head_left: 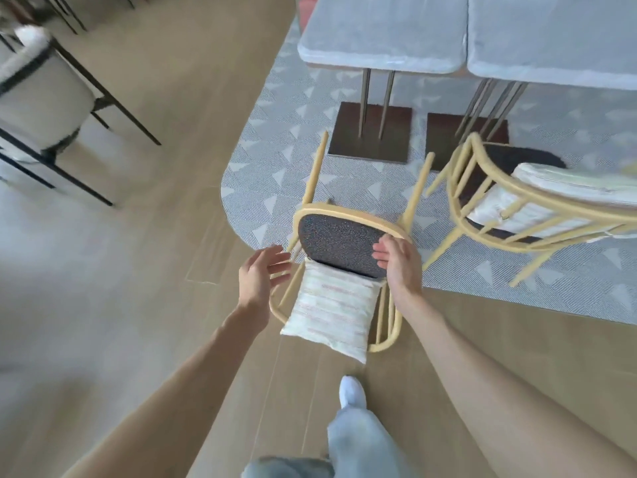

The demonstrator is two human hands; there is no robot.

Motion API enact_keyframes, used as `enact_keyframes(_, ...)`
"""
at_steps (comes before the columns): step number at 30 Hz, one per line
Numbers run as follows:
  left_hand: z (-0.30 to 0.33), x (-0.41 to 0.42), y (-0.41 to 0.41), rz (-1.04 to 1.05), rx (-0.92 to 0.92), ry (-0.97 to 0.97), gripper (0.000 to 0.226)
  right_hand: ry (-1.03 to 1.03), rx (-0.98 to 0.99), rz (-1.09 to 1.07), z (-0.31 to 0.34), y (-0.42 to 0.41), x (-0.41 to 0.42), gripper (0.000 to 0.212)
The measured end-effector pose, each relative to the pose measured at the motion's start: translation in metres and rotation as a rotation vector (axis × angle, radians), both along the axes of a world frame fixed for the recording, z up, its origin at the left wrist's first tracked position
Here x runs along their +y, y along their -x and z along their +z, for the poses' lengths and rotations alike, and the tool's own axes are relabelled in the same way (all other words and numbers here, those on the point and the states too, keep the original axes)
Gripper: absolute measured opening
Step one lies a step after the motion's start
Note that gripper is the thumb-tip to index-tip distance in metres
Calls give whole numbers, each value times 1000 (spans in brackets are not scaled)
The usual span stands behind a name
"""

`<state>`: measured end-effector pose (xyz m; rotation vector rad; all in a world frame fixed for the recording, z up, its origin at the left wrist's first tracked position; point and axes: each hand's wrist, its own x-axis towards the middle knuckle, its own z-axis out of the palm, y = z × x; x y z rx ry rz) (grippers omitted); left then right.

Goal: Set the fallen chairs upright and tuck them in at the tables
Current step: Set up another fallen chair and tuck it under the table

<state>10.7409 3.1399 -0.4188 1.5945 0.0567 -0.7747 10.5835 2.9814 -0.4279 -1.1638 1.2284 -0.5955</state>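
A person leans over a fallen yellow chair [344, 243] lying at the rug's [275, 139] edge near 2 tables [379, 36]. The right hand [400, 260] grips the seat rim; the left hand [262, 274] hovers beside it, fingers spread, holding nothing.

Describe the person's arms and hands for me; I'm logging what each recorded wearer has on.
Both forearms are bare right up to the frame edge: no sleeve shows. The left hand and right hand wear no gloves, and no watch, bracelet or ring can be made out at either wrist or on the fingers. Lower down, light blue jeans and a white shoe are worn.
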Motion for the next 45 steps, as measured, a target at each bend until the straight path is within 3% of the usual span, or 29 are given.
enact_keyframes(12, -74, 32, -66, -222, 110, -52, 17, -57, 119, -154, -65, -49, 76, 23)
enact_keyframes(16, -130, 70, -100, -336, 194, -131, 17, -49, 198, -350, -93, -74, 141, 25)
enact_keyframes(21, -190, 112, -119, -362, 289, -235, 18, -181, 245, -468, -146, -88, 218, 12)
enact_keyframes(27, -253, 136, -113, -306, 354, -303, 28, -429, 311, -348, -221, -77, 265, 29)
enact_keyframes(31, -314, 142, -104, -286, 365, -374, 24, -550, 299, -266, -286, -63, 267, 37)
enact_keyframes(36, -438, 123, -81, -232, 409, -412, 18, -603, 264, -271, -408, -45, 232, 41)
enact_keyframes(39, -523, 110, -65, -259, 462, -415, 13, -630, 321, -249, -490, -38, 210, 33)
enact_keyframes(42, -608, 98, -51, -316, 452, -408, 18, -650, 427, -61, -577, -35, 199, 8)
enact_keyframes(45, -681, 90, -41, -371, 451, -405, 25, -677, 488, -14, -653, -35, 193, 7)
